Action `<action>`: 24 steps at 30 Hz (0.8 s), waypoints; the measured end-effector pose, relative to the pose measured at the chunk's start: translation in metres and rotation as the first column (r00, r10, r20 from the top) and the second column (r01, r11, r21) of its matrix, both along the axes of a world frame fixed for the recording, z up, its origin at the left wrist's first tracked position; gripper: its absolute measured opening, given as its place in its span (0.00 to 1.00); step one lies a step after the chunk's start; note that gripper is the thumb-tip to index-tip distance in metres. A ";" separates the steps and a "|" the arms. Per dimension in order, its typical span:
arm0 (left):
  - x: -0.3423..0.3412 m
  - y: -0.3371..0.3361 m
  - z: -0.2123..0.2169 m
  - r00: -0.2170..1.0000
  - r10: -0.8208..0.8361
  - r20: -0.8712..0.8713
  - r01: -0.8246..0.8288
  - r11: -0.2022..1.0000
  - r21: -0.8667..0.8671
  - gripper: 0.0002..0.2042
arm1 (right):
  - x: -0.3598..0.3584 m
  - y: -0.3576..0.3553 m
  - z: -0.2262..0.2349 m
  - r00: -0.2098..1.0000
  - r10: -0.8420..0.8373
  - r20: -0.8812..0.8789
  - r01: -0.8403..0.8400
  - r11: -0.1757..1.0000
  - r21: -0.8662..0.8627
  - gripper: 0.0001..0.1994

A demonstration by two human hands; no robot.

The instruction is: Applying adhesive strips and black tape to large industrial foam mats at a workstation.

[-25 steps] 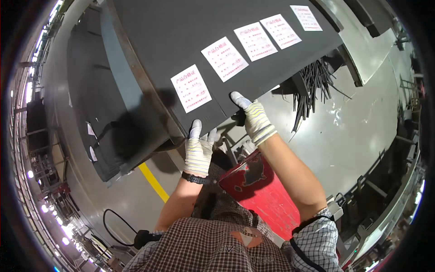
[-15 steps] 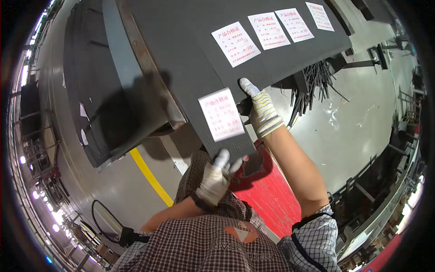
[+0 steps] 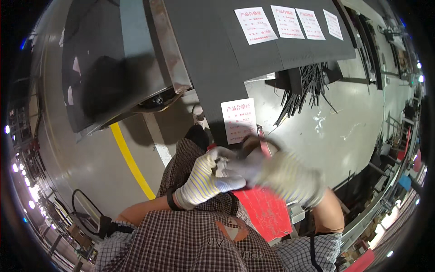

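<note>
In front of my body, both hands come together in white gloves with coloured stripes. My left hand [image 3: 204, 179] is closed, thumb and fingers curled toward each other; what sits between them, if anything, I cannot make out. My right hand [image 3: 290, 179] is smeared by motion, its fingers reaching the left fingertips. A dark rounded thing [image 3: 260, 144], perhaps a roll, shows at the right hand's upper side and looks held by it. Just beyond the hands a white label [image 3: 239, 121] with red print lies on a dark grey strip [image 3: 209, 90] of sheet material.
Several more labels [image 3: 256, 26] lie in a row on the dark sheet farther off. A rusty metal edge [image 3: 170, 50] runs along its left. Dark offcut strips [image 3: 303, 86] hang at the right. Below my hands is a scratched red surface [image 3: 265, 213]; a yellow line [image 3: 131, 161] marks the floor.
My right hand has left the sheet's edge and come down toward my left hand. My left hand has withdrawn from the strip's near end. The label now lies flat on the strip.
</note>
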State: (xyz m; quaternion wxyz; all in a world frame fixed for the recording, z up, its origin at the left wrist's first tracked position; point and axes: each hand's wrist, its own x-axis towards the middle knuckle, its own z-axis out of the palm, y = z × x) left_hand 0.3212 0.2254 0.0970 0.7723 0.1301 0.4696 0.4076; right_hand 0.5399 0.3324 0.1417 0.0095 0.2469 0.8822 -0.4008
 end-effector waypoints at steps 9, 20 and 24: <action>-0.084 0.003 -0.036 0.907 -0.220 -0.358 0.286 0.947 0.143 0.12 | -0.003 0.071 -0.002 0.999 -0.023 0.048 0.019 0.997 0.081 0.18; -0.005 0.046 -0.317 0.999 0.024 0.028 -0.016 0.964 -0.265 0.27 | -0.045 0.016 -0.079 0.644 -0.751 -0.146 0.725 0.538 0.431 0.39; 0.019 0.060 -0.321 0.939 -0.250 -0.237 0.272 0.960 0.066 0.27 | -0.100 -0.040 -0.097 0.670 -0.645 0.368 0.491 0.757 0.431 0.50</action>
